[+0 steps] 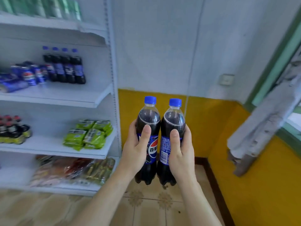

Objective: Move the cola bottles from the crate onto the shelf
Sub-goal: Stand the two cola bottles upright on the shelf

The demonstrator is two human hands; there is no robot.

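White shelf (97, 101) beside us looks blurry. Our left hand (136, 149) grips one cola bottle (147, 121), right hand (180, 150) grips another cola bottle (173, 123), hiding their labels.

Green snack packets (88, 134) stacked on lower tier; wall socket (226, 79) above yellow wall band (211, 121).

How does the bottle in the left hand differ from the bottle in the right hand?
The left-hand bottle shows its round logo to the camera, while the right-hand bottle shows the small-print side of its label. The left-hand bottle's cap sits slightly higher in the picture than the right-hand bottle's. The left hand grips one, the right hand the other. Both are upright, side by side, with blue caps and dark cola.
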